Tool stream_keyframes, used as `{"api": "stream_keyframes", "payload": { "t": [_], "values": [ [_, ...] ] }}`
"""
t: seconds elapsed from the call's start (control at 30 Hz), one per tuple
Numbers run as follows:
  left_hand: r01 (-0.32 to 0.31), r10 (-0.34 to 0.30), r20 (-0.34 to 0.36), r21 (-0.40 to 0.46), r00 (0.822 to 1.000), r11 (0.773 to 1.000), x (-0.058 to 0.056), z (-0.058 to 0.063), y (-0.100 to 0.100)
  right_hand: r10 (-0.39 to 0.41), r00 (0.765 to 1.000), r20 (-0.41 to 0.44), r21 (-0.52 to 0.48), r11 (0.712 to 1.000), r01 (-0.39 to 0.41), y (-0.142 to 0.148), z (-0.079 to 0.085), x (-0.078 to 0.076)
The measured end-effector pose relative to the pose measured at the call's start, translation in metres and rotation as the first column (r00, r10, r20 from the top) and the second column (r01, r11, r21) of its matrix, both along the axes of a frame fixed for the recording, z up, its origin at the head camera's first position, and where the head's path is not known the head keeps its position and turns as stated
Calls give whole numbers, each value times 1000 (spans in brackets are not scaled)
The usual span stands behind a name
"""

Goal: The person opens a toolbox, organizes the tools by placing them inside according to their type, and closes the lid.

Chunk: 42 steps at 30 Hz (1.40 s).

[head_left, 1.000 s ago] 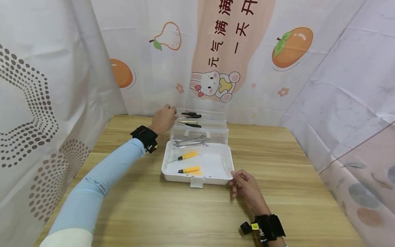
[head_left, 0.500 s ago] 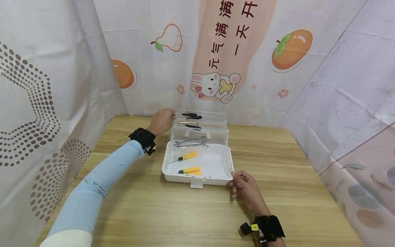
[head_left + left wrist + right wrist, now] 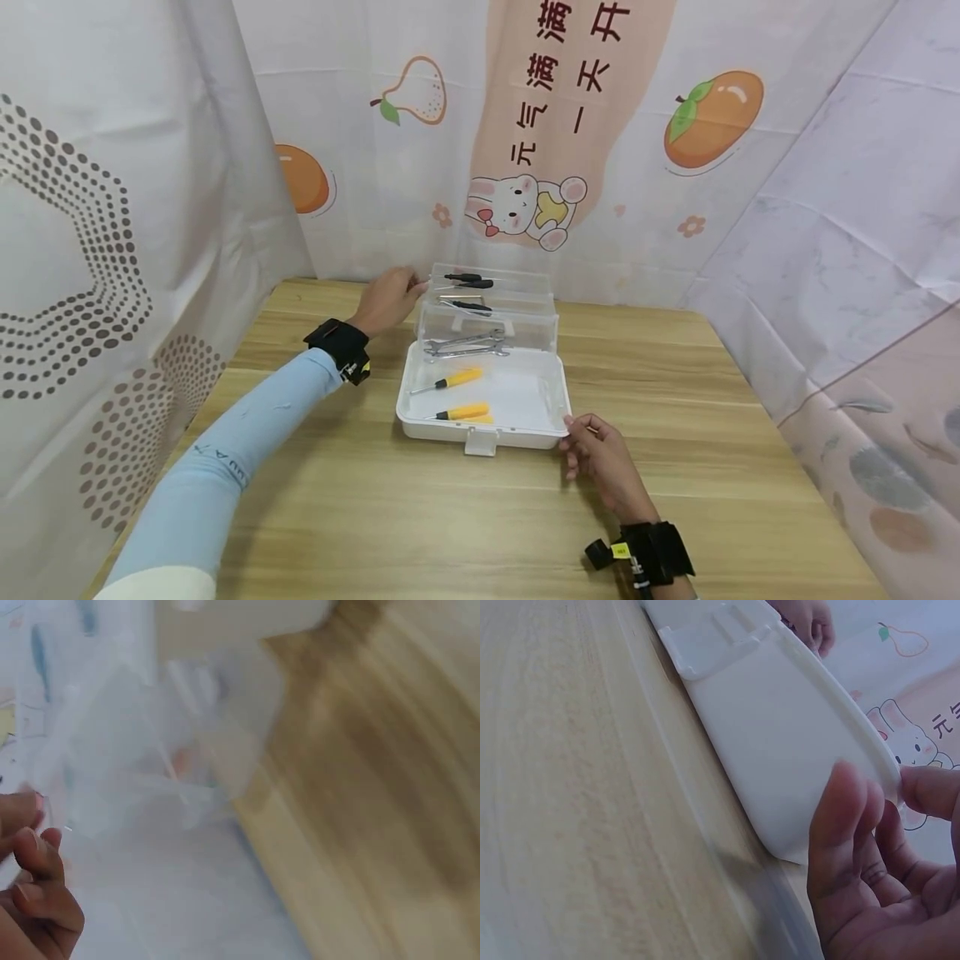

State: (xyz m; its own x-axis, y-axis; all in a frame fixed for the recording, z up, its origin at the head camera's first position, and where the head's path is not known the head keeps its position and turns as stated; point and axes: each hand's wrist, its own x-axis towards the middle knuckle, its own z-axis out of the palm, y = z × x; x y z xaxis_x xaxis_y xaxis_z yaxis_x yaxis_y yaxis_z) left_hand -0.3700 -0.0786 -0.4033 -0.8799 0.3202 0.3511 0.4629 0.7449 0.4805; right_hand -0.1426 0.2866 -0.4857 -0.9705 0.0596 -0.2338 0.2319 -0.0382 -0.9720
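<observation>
A white toolbox (image 3: pixel 525 392) stands unfolded on the table in the head view. In its base lie yellow-handled screwdrivers (image 3: pixel 465 377) and, behind them, silver wrenches (image 3: pixel 465 343). Its clear stepped upper trays (image 3: pixel 517 287) hold black-handled tools (image 3: pixel 472 283). At their far left edge my left hand (image 3: pixel 388 300) pinches the clear plastic with thumb and fingertips; the left wrist view shows those curled fingers (image 3: pixel 41 862), blurred. My right hand (image 3: pixel 600 462) grips the front right corner of the base. In the right wrist view, its thumb (image 3: pixel 930 787) lies on the rim with fingers below.
The toolbox sits on a wooden table (image 3: pixel 645 375). Printed curtains (image 3: pixel 615 208) close off the back and both sides, with the back one directly behind the upper trays. A white latch (image 3: pixel 481 442) hangs from the toolbox's front.
The left hand has shifted slightly toward the viewer and down along the left edge of the upper trays, its fingers changing position. The right hand and toolbox stay in place.
</observation>
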Motion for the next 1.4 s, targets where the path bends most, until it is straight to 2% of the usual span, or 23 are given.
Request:
{"api": "stream_keyframes", "payload": {
  "t": [0.1,0.17,0.27,0.33,0.43,0.53,0.67,0.8,0.97,1.17,1.4],
  "values": [
    [102,-104,-50,-35,993,994,-4,6,11,-9,1000,0,-4,1000,9,1,0,0],
    [182,-187,-55,-94,981,979,-7,11,19,-15,1000,-2,-9,1000,15,1,-1,0],
    [266,-278,-32,-204,960,942,-12,16,29,-9,1000,-3,-6,1000,9,1,-1,-1],
    [289,-297,3,-246,955,925,-14,19,34,-4,1000,-1,-1,1000,4,0,-1,-1],
    [297,-294,54,-282,954,912,-17,24,38,-5,1000,-3,6,1000,6,0,0,-1],
    [301,-284,100,-288,954,909,-19,28,42,-10,1000,-10,9,1000,10,1,1,-1],
    [297,-270,127,-303,954,906,-19,29,44,-3,1000,-9,13,1000,3,1,1,-1],
    [293,-271,112,-304,956,907,-18,27,44,-2,1000,-4,19,1000,2,1,1,-1],
    [262,-255,61,-243,965,934,-19,27,43,-10,1000,-3,12,1000,10,2,1,-1],
    [162,-176,-61,-191,982,968,-23,30,44,-13,1000,-5,7,1000,13,2,1,-1],
    [83,-96,-60,-197,994,977,-26,29,47,-8,1000,-3,4,1000,8,1,0,1]
  ]
}}
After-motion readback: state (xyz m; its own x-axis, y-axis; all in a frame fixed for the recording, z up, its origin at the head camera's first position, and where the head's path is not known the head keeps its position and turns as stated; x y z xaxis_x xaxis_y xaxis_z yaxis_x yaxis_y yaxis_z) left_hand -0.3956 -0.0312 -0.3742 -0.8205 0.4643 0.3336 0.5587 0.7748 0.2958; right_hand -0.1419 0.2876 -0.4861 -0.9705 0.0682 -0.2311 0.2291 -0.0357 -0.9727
